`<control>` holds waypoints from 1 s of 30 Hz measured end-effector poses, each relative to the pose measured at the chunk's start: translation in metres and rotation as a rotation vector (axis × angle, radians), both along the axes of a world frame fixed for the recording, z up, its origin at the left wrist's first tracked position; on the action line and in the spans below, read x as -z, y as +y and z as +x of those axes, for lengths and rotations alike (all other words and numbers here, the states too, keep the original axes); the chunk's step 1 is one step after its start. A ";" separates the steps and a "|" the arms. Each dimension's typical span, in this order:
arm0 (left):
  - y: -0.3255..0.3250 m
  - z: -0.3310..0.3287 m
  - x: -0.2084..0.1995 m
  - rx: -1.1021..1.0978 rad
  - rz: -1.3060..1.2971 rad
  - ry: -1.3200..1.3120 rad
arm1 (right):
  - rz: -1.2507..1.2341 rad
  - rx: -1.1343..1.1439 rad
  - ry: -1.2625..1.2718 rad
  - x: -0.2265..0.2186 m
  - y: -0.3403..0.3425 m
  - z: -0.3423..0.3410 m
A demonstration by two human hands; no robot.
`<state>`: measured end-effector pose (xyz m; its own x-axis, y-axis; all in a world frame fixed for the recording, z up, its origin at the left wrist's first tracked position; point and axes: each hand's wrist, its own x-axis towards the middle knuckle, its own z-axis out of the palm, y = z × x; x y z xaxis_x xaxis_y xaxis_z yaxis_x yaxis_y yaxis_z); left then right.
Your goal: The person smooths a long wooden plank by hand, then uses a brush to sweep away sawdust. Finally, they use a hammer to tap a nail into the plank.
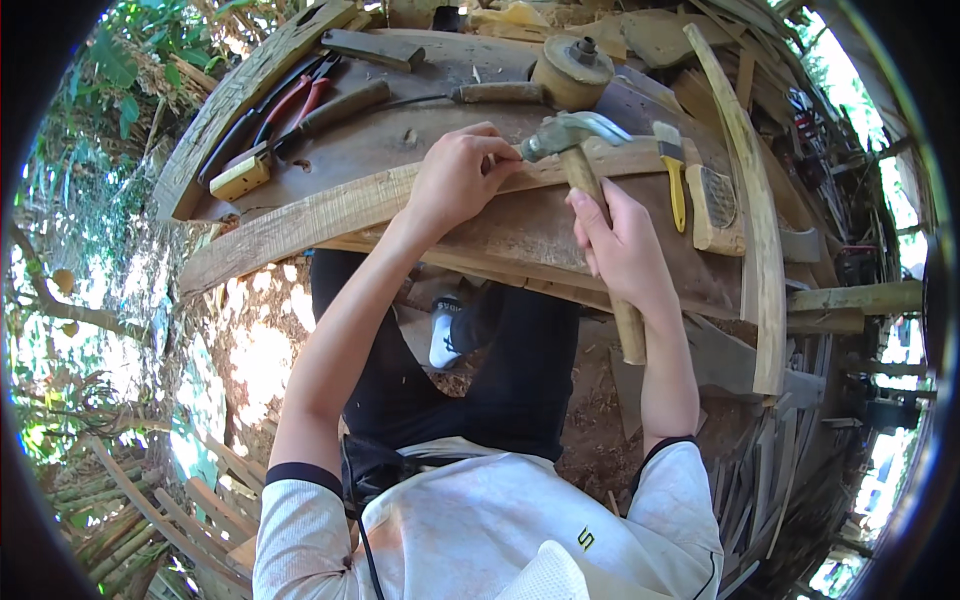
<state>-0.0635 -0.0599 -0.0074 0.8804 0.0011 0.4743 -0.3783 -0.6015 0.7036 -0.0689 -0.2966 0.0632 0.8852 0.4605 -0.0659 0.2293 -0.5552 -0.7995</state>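
A claw hammer (584,172) with a wooden handle is gripped in my right hand (628,245), its fingers wrapped around the shaft. The metal head is over a long, pale wooden strip (310,208) lying across the workbench (440,135). On that strip, just left of the hammer head, rests my left hand (460,178). Its thumb and forefinger are pinched together beside the hammer's striking face. Whatever lies between those fingertips is too small to make out. Right of the hammer are a paintbrush (673,180) with a yellow handle and a wooden-backed brush (714,208).
Red-handled pliers (290,108), a wooden-handled tool (340,105) and a yellowish wooden block (240,178) lie at the bench's left. A round tan container (572,72) stands at the back. Another long strip (762,230) crosses the right side. Scrap wood (770,470) is piled on the ground.
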 end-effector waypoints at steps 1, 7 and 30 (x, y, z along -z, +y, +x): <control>0.000 0.001 -0.001 -0.002 -0.003 -0.010 | 0.123 0.007 0.057 0.000 -0.001 0.000; -0.002 0.002 -0.007 0.019 -0.018 0.070 | 0.384 0.086 0.075 0.031 0.001 0.013; 0.002 0.001 -0.010 -0.045 -0.113 0.128 | 0.508 0.149 0.111 0.051 -0.001 0.019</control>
<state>-0.0622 -0.0575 0.0022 0.9315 0.0889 0.3526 -0.2555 -0.5301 0.8085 -0.0497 -0.2974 0.0121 0.9438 0.3285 0.0357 0.0765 -0.1123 -0.9907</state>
